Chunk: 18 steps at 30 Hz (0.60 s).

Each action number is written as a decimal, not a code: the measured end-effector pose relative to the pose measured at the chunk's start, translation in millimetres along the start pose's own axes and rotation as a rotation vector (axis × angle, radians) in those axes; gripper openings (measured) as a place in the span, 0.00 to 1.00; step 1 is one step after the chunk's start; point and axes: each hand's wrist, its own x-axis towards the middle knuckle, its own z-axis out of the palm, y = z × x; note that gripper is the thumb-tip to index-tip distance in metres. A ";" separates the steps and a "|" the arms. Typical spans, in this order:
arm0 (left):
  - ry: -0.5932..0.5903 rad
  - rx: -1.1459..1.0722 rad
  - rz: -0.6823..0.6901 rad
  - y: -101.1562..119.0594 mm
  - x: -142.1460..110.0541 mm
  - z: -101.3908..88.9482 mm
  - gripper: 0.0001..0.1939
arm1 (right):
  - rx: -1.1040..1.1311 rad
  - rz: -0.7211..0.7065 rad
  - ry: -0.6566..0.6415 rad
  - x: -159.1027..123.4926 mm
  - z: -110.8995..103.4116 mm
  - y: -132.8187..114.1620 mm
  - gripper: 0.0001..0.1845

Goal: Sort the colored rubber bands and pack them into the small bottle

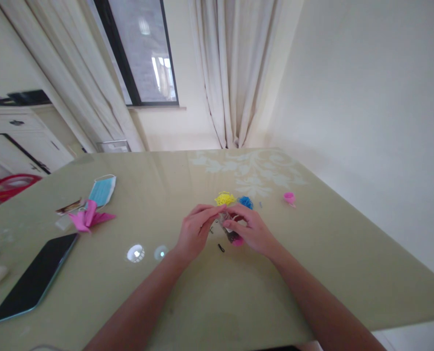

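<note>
My left fingers [208, 214] and right fingers [238, 226] grip the container [224, 221]; yellow bands [224, 198] lie beyond, toward the far edge of the desk [231, 297].

A single camera looked from the person's head, above the near side of the table [348, 273], forward and down. The left hand [194, 233] and right hand [253, 229] fell mid-view, fairly near; the wide view reached the far window [145, 48], far-left cabinet [5, 117] and right wall [366, 122].
</note>
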 end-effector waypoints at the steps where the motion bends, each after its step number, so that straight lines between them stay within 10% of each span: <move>1: -0.009 -0.012 0.007 0.6 -0.7 0.6 0.16 | 0.007 0.003 0.000 0.0 0.5 -0.8 0.22; 10: 0.043 0.079 -0.185 -18.0 -2.2 2.7 0.15 | 0.254 0.027 0.285 0.5 -14.1 -12.2 0.22; 18: -0.349 0.415 -0.208 -51.6 -16.7 13.7 0.17 | 0.233 -0.002 0.606 7.6 -23.5 -6.4 0.23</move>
